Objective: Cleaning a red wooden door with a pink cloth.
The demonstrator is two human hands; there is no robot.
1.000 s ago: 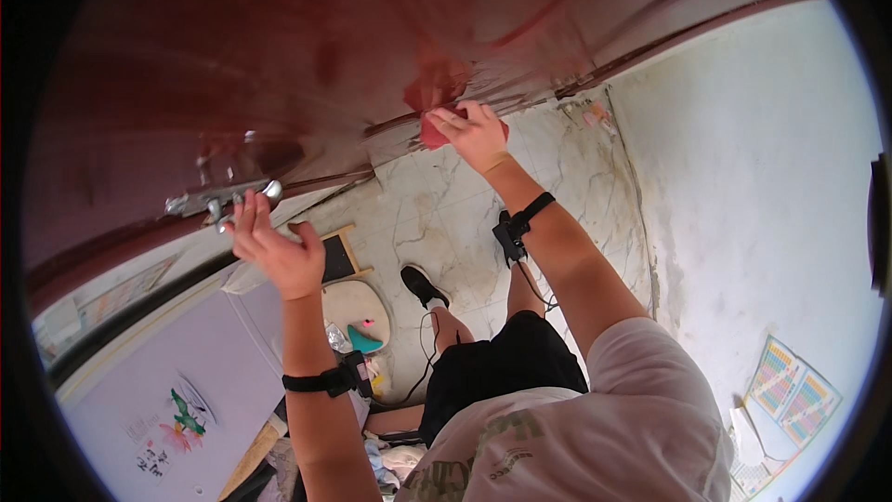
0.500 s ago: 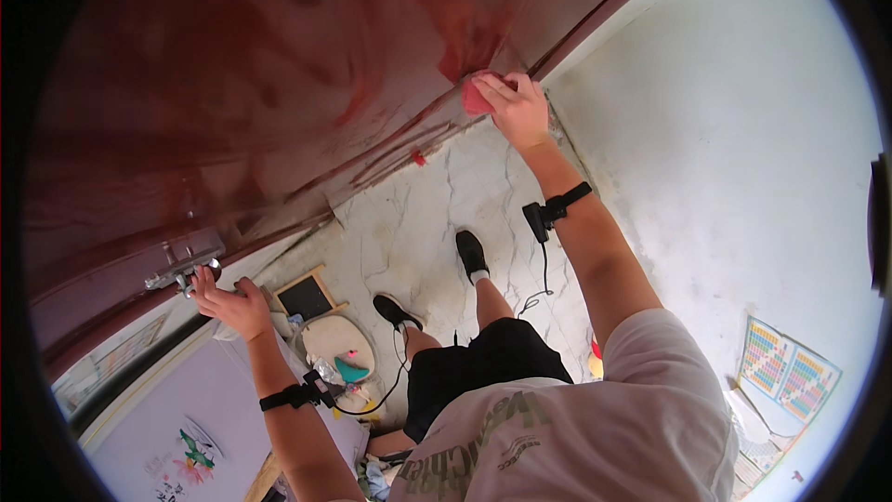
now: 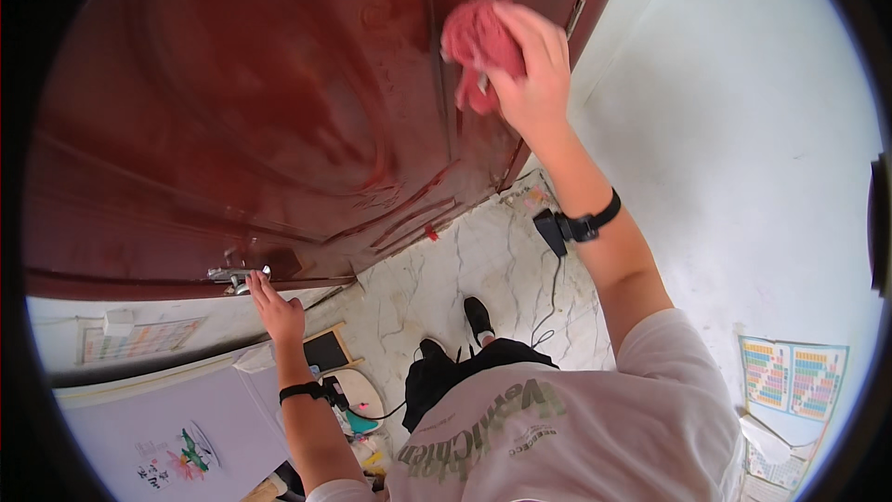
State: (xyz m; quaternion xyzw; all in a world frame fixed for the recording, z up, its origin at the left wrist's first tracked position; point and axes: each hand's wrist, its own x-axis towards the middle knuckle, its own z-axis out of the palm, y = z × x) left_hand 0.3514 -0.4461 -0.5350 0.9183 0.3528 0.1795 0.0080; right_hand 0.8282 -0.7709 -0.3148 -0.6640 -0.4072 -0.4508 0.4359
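A glossy dark red door [image 3: 251, 102] with raised mouldings fills the upper part of the view. My right hand [image 3: 541, 79] is closed round a crumpled red cloth [image 3: 478, 37] and has it up against the door's right side, near the hinge edge. Some of the cloth hangs loose below my fingers, and it is slightly blurred. At the lower left edge of the door, my left hand [image 3: 281, 314] has its fingers round a silver door handle [image 3: 240, 283]; part of the grip is hidden.
White walls stand on the right, with colourful charts [image 3: 794, 381] low down. A pale cabinet [image 3: 186, 437] with a flower picture is at lower left. Beside it are a small blackboard [image 3: 325, 351] and a round stool [image 3: 358, 390] with clutter. Marbled floor [image 3: 409, 288] lies below.
My right hand and the cloth have gone from the door's bottom corner up to its upper right side. More of the door shows. My left hand stays at the handle.
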